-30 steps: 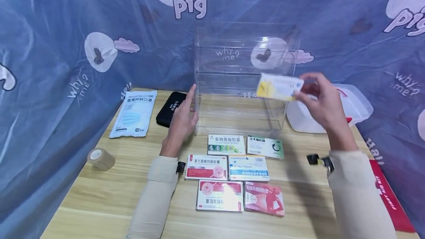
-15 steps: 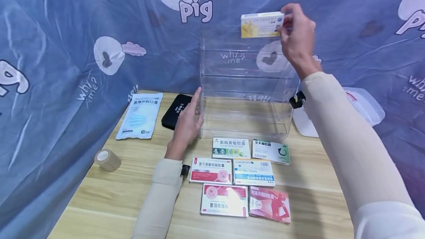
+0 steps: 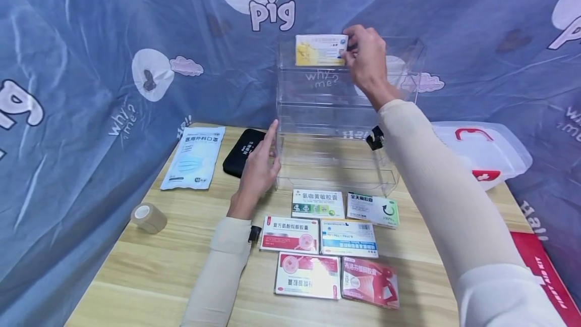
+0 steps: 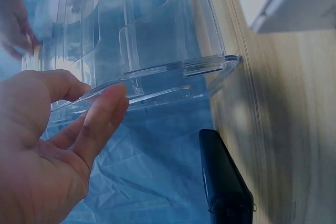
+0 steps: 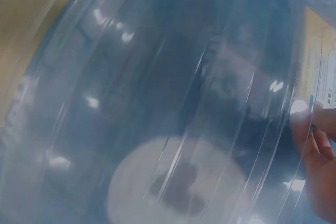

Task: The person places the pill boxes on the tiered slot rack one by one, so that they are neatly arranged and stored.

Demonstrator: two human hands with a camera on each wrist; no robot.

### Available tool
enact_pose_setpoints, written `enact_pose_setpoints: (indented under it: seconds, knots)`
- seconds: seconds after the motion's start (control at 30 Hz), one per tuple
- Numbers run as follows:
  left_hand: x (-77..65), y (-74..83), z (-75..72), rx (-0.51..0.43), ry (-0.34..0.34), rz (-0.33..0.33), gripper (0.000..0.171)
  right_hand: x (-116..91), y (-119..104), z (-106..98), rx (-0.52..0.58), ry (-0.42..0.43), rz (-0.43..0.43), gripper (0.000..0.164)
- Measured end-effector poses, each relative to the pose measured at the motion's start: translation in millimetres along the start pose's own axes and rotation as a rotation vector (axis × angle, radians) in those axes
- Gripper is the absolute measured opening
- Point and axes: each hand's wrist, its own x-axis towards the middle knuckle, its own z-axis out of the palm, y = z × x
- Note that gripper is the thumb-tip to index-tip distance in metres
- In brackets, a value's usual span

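My right hand [image 3: 366, 57] pinches a yellow-and-white medicine box [image 3: 320, 50] by its right end, at the left part of the top tier of a clear plastic tiered rack [image 3: 336, 115]. The right wrist view sees the same box [image 5: 323, 66] through the clear plastic. Down at the rack's left side, my left hand [image 3: 259, 168] holds the edge of the side wall, thumb and fingers close about it in the left wrist view. Several medicine boxes lie flat in front of the rack, among them a green-and-white one [image 3: 316, 203] and a pink one [image 3: 369, 282].
A mask packet [image 3: 192, 158] and a black zip case [image 3: 242, 151] lie left of the rack. A tan tape roll [image 3: 149, 217] lies nearer the front. On the right are a translucent first-aid bin [image 3: 481, 148] and a red first-aid pouch [image 3: 540, 266]. A patterned curtain hangs behind.
My right hand has carried the yellow-and-white box up from the rack's right side, then left and slightly down to the top tier. The left hand stays at the rack's side.
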Motion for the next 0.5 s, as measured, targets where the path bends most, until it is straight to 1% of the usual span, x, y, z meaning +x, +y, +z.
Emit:
enact_pose_setpoints:
  seconds: [0.13,0.23,0.33,0.4,0.5]
  knots:
    - [0.9,0.4,1.5,-0.002,-0.014,-0.004,0.103,2,-13,9,-0.018,-0.038,-0.019,0.042]
    - [1.0,0.2,2.1,0.009,-0.018,-0.009,0.102,1,-19,13,-0.034,-0.054,-0.021,0.043]
    - [0.5,-0.6,1.8,0.01,-0.01,-0.009,0.101,1,-21,14,-0.051,-0.067,-0.022,0.044]
    - [0.0,-1.1,1.3,0.007,-0.004,-0.004,0.101,1,-22,14,-0.066,-0.092,-0.025,0.046]
    - [-0.6,-1.9,0.8,0.002,0.004,0.004,0.101,-1,-20,11,-0.1,-0.143,-0.055,0.051]
